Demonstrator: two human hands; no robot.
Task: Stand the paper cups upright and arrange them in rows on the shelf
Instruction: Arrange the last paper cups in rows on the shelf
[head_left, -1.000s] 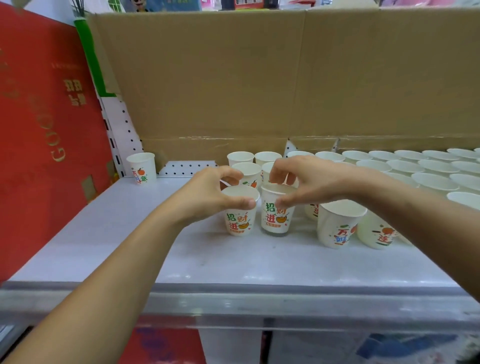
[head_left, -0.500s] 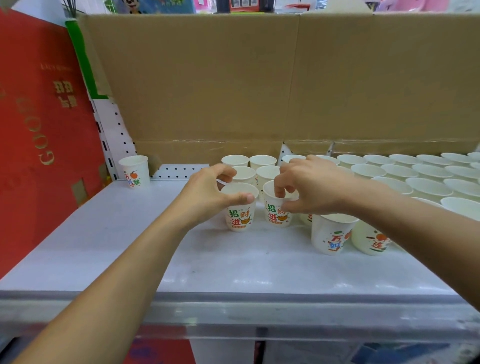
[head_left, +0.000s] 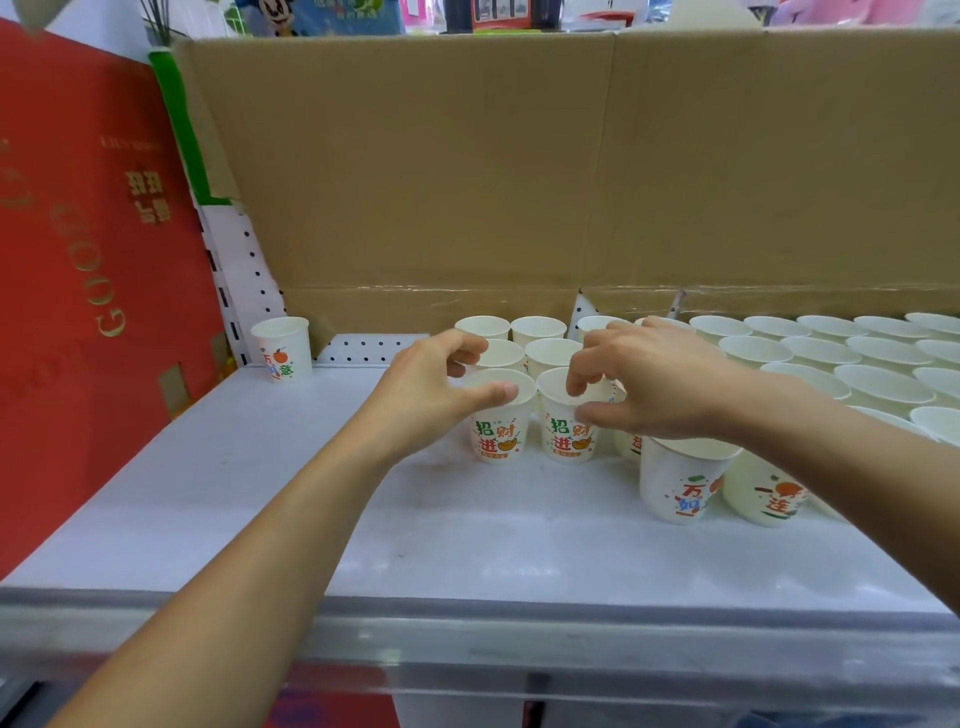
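Two upright white paper cups with printed characters stand side by side on the grey shelf (head_left: 291, 499). My left hand (head_left: 426, 389) holds the left cup (head_left: 497, 434) at its rim, thumb in front and fingers curled behind. My right hand (head_left: 660, 384) pinches the right cup (head_left: 567, 439) at its rim between thumb and fingers. Both cups sit just in front of the rows of upright cups (head_left: 831, 358), which run back and to the right. Two more cups, one (head_left: 680, 483) and another (head_left: 763, 496), stand nearer me under my right forearm.
A single cup (head_left: 283, 347) stands alone at the far left back corner. A cardboard sheet (head_left: 519, 182) forms the back wall, and a red box (head_left: 78, 260) closes the left side. The shelf's front lip (head_left: 467, 623) runs across below my arms.
Both hands have slid the two printed cups back, closer to the rows behind them. The hands keep the same hold on the rims.
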